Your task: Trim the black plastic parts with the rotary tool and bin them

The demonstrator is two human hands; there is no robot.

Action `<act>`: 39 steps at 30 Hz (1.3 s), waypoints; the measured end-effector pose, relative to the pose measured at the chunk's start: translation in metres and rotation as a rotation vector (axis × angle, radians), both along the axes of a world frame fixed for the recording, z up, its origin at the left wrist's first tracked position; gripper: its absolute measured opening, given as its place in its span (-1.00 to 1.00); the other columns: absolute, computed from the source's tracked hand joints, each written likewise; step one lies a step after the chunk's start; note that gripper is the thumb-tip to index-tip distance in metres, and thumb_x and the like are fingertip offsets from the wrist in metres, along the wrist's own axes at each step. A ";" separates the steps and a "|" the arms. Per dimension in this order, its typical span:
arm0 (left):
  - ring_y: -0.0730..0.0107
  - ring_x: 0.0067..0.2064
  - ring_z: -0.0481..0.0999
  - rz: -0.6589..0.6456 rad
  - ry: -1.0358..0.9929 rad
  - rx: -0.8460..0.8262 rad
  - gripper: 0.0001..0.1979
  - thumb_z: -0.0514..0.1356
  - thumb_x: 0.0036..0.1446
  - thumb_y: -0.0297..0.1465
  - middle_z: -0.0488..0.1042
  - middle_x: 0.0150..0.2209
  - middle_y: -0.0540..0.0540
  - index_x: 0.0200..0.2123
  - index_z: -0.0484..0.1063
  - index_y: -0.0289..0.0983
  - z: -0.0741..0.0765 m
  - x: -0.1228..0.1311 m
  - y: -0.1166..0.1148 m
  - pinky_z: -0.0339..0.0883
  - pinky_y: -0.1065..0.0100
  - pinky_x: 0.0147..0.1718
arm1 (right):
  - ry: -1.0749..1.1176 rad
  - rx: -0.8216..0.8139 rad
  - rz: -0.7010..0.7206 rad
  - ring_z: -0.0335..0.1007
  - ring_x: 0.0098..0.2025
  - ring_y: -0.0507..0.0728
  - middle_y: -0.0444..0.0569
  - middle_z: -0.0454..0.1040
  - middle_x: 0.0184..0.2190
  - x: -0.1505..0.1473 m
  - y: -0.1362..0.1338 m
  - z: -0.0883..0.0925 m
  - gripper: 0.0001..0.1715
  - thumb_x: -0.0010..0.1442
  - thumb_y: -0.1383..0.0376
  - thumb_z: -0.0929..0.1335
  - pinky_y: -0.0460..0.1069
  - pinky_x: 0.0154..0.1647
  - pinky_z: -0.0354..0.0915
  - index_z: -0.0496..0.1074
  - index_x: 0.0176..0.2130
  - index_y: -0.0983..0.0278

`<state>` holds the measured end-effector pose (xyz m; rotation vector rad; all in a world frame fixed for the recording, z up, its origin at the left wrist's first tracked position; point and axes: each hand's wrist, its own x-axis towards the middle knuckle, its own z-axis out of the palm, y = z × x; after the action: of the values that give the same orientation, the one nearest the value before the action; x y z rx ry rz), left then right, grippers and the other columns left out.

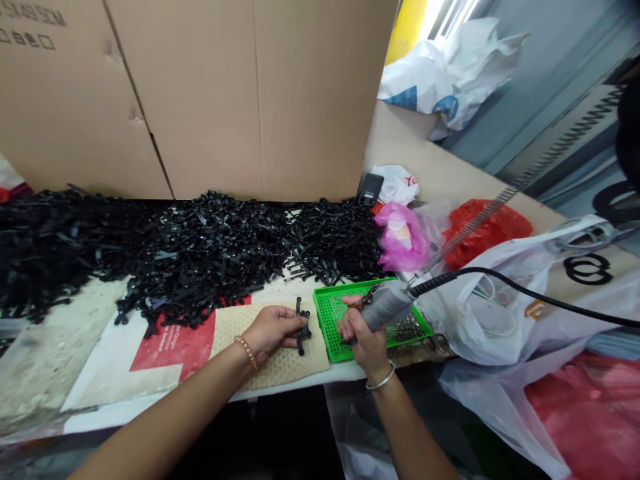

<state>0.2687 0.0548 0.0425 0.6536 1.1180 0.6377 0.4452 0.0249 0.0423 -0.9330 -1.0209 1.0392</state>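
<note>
My left hand [275, 332] is closed on a small black plastic part [301, 327] with rounded ends, just over a beige honeycomb-patterned pad [280, 367]. In my right hand [367, 340] is a grey electric screwdriver [387, 303], its rear end tilted up to the right and joined to a black cable [475, 270]. My fingers hide its tip. Beneath that hand lies a green perforated tray [333, 323], where small metal pieces [407, 328], probably screws, are gathered at the right end.
Heaps of black plastic parts [215, 247] line the back of the table before a large cardboard box [200, 100]. A coil spring [480, 220] slants up to the right. Pink [404, 240], red [493, 230] and white plastic bags [510, 300] crowd the right side. Scissors-like handles [439, 343] lie near the tray.
</note>
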 end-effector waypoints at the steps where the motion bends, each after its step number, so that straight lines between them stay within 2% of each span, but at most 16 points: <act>1: 0.51 -0.56 0.43 0.004 -0.005 0.000 -0.77 0.42 -0.20 -0.44 0.47 -0.58 -0.04 -0.61 0.42 -0.37 0.000 0.000 0.000 0.39 0.47 -0.56 | 0.020 0.006 -0.014 0.01 -0.69 -0.01 -0.30 0.11 -0.69 -0.001 0.001 0.006 -0.73 0.13 0.14 0.41 -0.08 -0.62 0.10 0.39 -0.21 0.22; 6: 0.48 -0.55 0.45 0.043 -0.024 0.009 -0.75 0.44 -0.25 -0.43 0.47 -0.58 -0.05 -0.61 0.41 -0.37 -0.001 0.002 -0.001 0.38 0.47 -0.58 | 0.185 0.089 -0.073 -0.08 -0.72 -0.03 -0.34 0.02 -0.73 -0.018 0.018 0.042 -0.65 0.10 0.05 0.38 -0.10 -0.62 0.10 0.38 -0.18 0.19; 9: 0.49 -0.56 0.43 0.045 -0.026 0.026 -0.72 0.46 -0.28 -0.38 0.46 -0.58 -0.05 -0.60 0.42 -0.38 -0.003 0.002 -0.001 0.39 0.45 -0.57 | 0.235 0.106 -0.061 -0.10 -0.72 -0.04 -0.34 0.00 -0.73 -0.039 0.035 0.051 -0.65 0.10 0.00 0.37 -0.12 -0.62 0.10 0.35 -0.22 0.18; 15: 0.50 -0.57 0.40 0.021 -0.053 0.051 -0.66 0.46 -0.31 -0.29 0.45 -0.57 -0.05 -0.60 0.41 -0.38 -0.009 0.001 0.001 0.40 0.41 -0.57 | 0.243 0.052 -0.029 -0.07 -0.70 -0.05 -0.34 0.05 -0.72 -0.063 0.055 0.038 -0.63 0.07 0.02 0.41 -0.13 -0.61 0.10 0.34 -0.26 0.22; 19: 0.53 -0.58 0.38 0.016 -0.058 0.062 -0.64 0.46 -0.32 -0.26 0.43 -0.59 -0.04 -0.62 0.40 -0.37 -0.010 0.001 0.001 0.39 0.42 -0.56 | 0.217 0.055 -0.045 -0.06 -0.70 -0.05 -0.34 0.05 -0.71 -0.062 0.055 0.032 -0.65 0.09 0.03 0.40 -0.12 -0.59 0.12 0.33 -0.26 0.22; 39: 0.49 -0.55 0.42 0.043 -0.034 0.051 -0.63 0.47 -0.37 -0.27 0.46 -0.56 -0.06 -0.59 0.40 -0.37 -0.010 0.002 -0.001 0.41 0.41 -0.57 | 0.213 0.078 -0.027 -0.06 -0.70 -0.06 -0.33 0.05 -0.71 -0.062 0.054 0.027 -0.69 0.12 0.06 0.39 -0.13 -0.61 0.10 0.35 -0.27 0.22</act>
<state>0.2711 0.0542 0.0326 0.6612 1.0897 0.7137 0.3829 0.0785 0.0696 -0.7535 -0.8629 1.0453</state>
